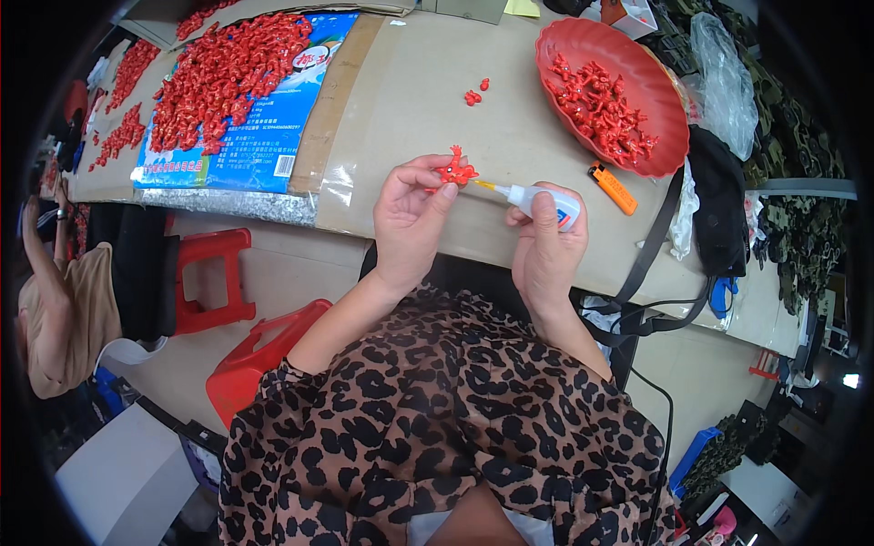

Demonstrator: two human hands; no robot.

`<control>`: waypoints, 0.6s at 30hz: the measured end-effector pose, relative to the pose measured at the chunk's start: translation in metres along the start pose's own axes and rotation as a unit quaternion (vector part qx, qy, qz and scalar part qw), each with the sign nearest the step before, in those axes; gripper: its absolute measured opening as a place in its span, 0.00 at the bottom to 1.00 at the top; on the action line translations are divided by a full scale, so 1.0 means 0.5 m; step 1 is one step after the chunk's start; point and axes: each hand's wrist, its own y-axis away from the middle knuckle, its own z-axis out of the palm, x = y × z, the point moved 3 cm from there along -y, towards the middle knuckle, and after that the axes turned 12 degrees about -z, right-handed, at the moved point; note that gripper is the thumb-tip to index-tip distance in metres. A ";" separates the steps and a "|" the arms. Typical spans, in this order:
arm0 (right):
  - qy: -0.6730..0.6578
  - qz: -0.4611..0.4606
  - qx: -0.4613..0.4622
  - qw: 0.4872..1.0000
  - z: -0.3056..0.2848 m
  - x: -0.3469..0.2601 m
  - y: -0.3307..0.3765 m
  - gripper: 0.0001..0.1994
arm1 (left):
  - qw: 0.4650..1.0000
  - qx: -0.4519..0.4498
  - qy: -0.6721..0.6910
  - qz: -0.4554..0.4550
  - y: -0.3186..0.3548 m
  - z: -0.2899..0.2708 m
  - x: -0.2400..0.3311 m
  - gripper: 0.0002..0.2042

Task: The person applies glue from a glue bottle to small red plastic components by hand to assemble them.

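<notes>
Between the fingertips of my left hand [411,211] is a small glossy red figurine [456,170], held up over the table's near edge. My right hand [549,238] grips a white glue bottle [557,207], tilted so that its thin yellowish nozzle [489,186] points left. The nozzle's tip is at the figurine's right side; whether they touch I cannot tell. Beyond my hands, two small red pieces [472,97] lie on the tabletop. A red scalloped bowl [566,56] at the right holds many similar red parts [605,109].
An orange lighter [614,189] lies below the bowl. Heaped red figurines [232,77] cover a blue printed cardboard sheet [218,173] at the left. A black bag [719,205] with straps hangs at the right edge. Red stools [214,282] stand below; another person [68,309] is at far left.
</notes>
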 end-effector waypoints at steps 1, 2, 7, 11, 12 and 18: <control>0.000 0.000 -0.001 1.000 -0.002 -0.003 -0.004 0.09 | 1.000 0.001 0.000 0.001 0.000 -0.001 0.001 0.06; -0.050 0.028 0.001 0.998 -0.003 -0.004 -0.009 0.09 | 1.000 0.004 0.009 -0.009 0.001 -0.003 0.000 0.06; -0.117 0.125 0.016 0.985 -0.015 -0.020 -0.033 0.12 | 0.996 0.002 0.048 -0.071 -0.005 -0.009 0.005 0.06; 0.014 0.119 -0.079 0.990 -0.034 -0.027 -0.065 0.18 | 0.975 -0.050 0.114 -0.182 -0.007 -0.018 0.003 0.08; 0.078 0.113 -0.117 0.984 -0.038 -0.024 -0.075 0.19 | 0.966 -0.069 0.130 -0.212 -0.006 -0.020 0.001 0.07; 0.218 0.115 -0.186 0.951 0.019 -0.015 -0.146 0.15 | 0.934 -0.118 0.167 -0.292 0.001 -0.025 -0.007 0.07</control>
